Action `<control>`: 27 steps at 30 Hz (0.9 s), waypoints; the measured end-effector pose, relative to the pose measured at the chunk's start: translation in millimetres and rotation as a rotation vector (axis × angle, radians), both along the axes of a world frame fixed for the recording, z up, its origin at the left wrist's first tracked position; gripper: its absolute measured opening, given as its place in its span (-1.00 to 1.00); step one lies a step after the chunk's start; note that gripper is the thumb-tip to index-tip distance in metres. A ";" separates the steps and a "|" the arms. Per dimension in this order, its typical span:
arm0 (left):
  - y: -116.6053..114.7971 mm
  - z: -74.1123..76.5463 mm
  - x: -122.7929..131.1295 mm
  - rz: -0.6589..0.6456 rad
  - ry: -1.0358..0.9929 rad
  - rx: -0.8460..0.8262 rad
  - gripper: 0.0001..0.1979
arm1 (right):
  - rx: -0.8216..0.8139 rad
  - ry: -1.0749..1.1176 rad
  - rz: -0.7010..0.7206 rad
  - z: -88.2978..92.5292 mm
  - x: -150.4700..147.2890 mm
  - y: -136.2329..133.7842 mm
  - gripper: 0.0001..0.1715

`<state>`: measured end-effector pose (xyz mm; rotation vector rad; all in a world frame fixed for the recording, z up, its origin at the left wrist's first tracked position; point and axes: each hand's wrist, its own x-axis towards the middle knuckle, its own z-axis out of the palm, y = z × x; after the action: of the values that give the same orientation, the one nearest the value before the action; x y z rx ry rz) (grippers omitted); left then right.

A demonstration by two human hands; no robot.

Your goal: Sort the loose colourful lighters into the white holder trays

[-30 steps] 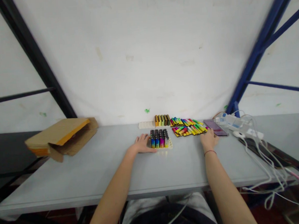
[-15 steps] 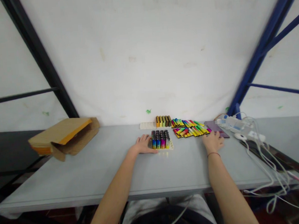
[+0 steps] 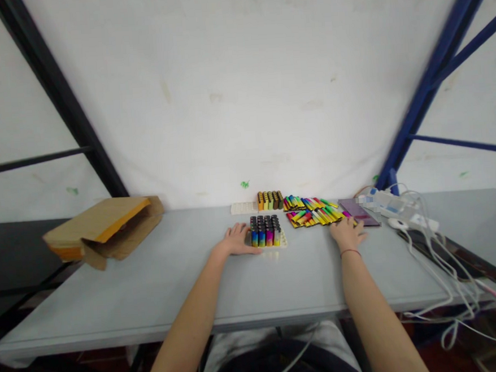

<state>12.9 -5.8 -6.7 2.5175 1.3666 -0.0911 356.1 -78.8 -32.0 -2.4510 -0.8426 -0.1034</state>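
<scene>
My left hand (image 3: pixel 236 239) lies flat and open on the grey table (image 3: pixel 153 283), touching the left side of a white tray (image 3: pixel 282 241) filled with upright rainbow-coloured lighters (image 3: pixel 265 230). My right hand (image 3: pixel 347 233) rests open on the table, fingers spread, just in front of a pile of loose colourful lighters (image 3: pixel 312 212) and beside a dark purple phone (image 3: pixel 358 211). A second row of upright yellow and brown lighters (image 3: pixel 269 200) stands behind the tray, next to an empty white tray (image 3: pixel 243 208).
An open cardboard box (image 3: pixel 102 228) lies on the table's left side. At the right are a white power strip (image 3: pixel 389 202) and tangled white cables (image 3: pixel 440 257) hanging over the edge. Black and blue metal frame bars stand against the white wall.
My right hand has shifted slightly left and toward the pile of loose lighters, away from the phone. My left hand has stayed by the tray.
</scene>
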 end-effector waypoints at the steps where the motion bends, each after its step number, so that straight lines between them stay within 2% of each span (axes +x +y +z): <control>1: 0.1 0.1 0.0 0.001 -0.001 -0.004 0.11 | -0.012 0.008 0.007 -0.7 -0.9 0.4 -0.40; 4: 0.0 0.8 0.1 0.002 -0.004 -0.006 0.10 | -0.003 0.010 -0.023 0.0 -1.7 -1.8 -0.42; 9: -1.2 2.1 0.4 0.004 -0.001 -0.003 0.10 | 0.061 -0.006 -0.189 5.3 0.3 -8.3 -0.48; 11: -1.8 2.6 0.4 0.001 -0.003 0.005 0.09 | 0.039 -0.012 -0.199 6.5 0.1 -9.3 -0.52; 15: -2.8 3.6 0.8 0.001 0.007 0.006 0.09 | -0.042 -0.001 -0.160 8.0 -1.6 -10.0 -0.57; 19: -3.0 4.0 0.8 0.003 0.006 0.003 0.09 | -0.032 0.045 -0.131 9.2 -1.3 -10.7 -0.50; 23: -3.3 4.5 0.6 -0.001 0.006 0.004 0.10 | -0.053 0.036 0.025 11.2 1.0 -9.0 -0.54; 27: -3.1 4.7 0.9 0.001 0.008 0.002 0.10 | 0.138 0.084 0.165 15.6 -1.5 -2.1 -0.51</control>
<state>13.7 -9.0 -2.0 2.5210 1.3721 -0.0994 354.6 -80.9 -16.4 -2.2323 -0.9634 0.0018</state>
